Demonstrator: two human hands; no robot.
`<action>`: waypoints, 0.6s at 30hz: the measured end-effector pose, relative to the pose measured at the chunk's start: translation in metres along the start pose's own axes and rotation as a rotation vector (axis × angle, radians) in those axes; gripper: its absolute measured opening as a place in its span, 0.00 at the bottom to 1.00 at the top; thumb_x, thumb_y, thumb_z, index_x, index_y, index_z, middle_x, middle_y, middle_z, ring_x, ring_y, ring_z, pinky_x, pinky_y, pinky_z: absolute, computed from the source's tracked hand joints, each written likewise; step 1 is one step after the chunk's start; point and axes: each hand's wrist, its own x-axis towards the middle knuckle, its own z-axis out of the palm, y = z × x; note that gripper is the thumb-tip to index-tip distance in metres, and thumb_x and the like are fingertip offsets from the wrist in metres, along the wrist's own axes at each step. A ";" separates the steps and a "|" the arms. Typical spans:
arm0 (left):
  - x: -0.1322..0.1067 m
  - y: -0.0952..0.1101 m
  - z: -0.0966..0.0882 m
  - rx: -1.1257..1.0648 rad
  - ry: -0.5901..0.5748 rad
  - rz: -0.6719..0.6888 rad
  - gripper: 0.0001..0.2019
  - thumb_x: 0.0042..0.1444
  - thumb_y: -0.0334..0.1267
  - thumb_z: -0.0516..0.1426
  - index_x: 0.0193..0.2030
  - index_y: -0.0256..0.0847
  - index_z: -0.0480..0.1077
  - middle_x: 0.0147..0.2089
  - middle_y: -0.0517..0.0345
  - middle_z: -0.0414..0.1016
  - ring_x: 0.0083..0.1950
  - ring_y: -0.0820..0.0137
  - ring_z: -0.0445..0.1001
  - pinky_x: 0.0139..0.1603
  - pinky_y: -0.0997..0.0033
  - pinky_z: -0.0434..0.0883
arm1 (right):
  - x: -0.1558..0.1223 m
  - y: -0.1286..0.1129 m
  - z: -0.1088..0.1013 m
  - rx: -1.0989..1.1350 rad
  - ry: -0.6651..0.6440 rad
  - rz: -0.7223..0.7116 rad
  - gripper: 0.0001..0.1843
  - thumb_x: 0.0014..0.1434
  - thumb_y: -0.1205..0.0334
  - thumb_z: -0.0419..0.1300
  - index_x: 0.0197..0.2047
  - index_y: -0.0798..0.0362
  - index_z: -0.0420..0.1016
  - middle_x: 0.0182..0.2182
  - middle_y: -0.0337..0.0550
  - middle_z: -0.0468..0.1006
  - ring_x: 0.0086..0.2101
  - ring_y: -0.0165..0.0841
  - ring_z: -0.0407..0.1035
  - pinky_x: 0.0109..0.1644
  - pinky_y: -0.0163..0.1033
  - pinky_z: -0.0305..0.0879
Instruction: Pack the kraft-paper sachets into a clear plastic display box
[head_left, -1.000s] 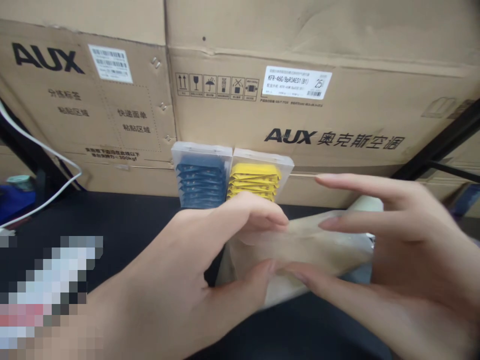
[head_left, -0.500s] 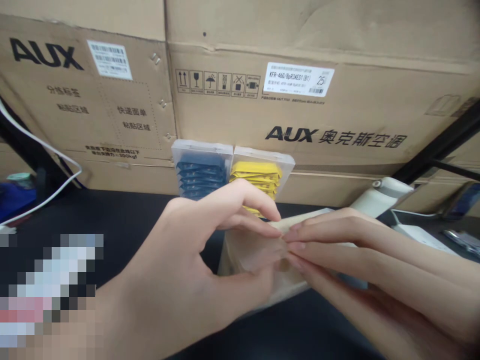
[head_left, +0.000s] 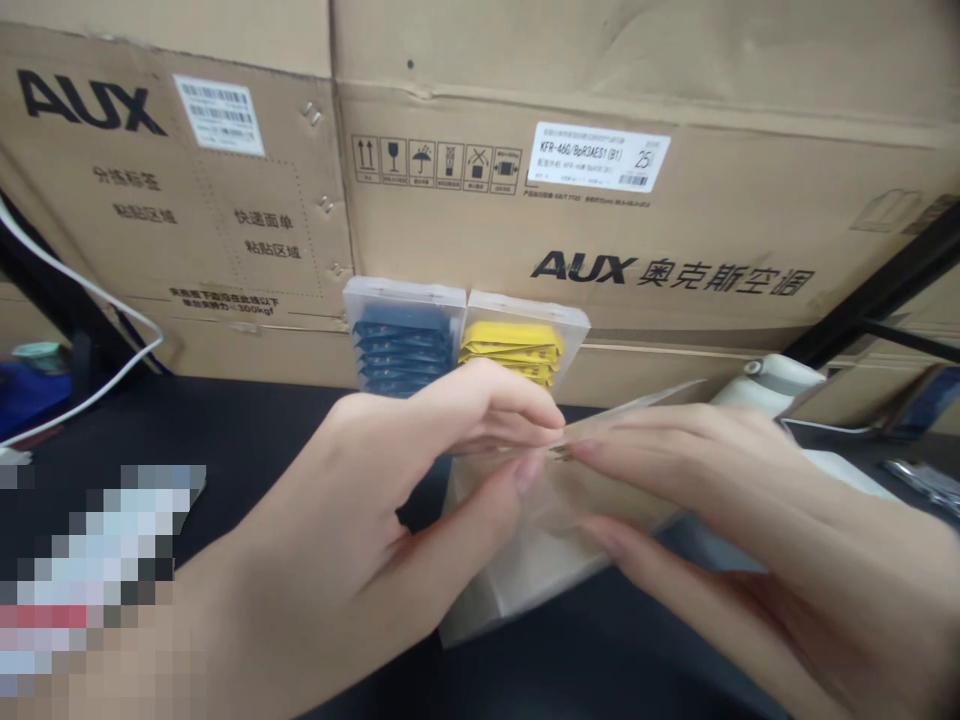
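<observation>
A translucent beige plastic bag [head_left: 517, 560] is held upright between my hands, over the black tabletop. My left hand [head_left: 420, 500] pinches its upper edge between thumb and fingertips. My right hand [head_left: 720, 520] has its thumb apart from its fingers; the fingertips touch the film near the top edge, and the thumb tip lies against the bag's front. Part of the film's edge sticks up behind the right fingers. A small dark printed patch shows between the hands. What the bag contains, if anything, cannot be made out.
Behind my hands stand two clear plastic boxes, one with blue packets [head_left: 405, 345], one with yellow packets [head_left: 514, 350]. Large AUX cartons [head_left: 450, 240] form the back. A white bottle [head_left: 780, 380] and white power strip [head_left: 847, 470] are right; a white cable [head_left: 112, 280] hangs left.
My right thumb has parted from its fingers, and the right fingertips have spread from their pinch. My left thumb has moved up to the bag's edge, and more of the bag shows.
</observation>
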 end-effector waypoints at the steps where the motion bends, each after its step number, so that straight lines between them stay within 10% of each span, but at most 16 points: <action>1: 0.000 0.000 0.000 0.009 -0.005 0.004 0.12 0.61 0.33 0.54 0.50 0.48 0.70 0.44 0.63 0.78 0.42 0.71 0.77 0.39 0.75 0.76 | 0.001 -0.001 -0.001 0.029 -0.021 0.014 0.10 0.58 0.62 0.61 0.44 0.46 0.76 0.39 0.44 0.79 0.40 0.41 0.75 0.38 0.42 0.74; 18: 0.003 -0.002 -0.004 0.047 -0.077 0.088 0.13 0.57 0.38 0.60 0.50 0.49 0.73 0.44 0.64 0.77 0.43 0.72 0.75 0.43 0.75 0.73 | 0.002 0.005 0.008 0.150 0.118 0.071 0.09 0.53 0.65 0.67 0.38 0.47 0.77 0.39 0.44 0.77 0.39 0.39 0.75 0.38 0.41 0.74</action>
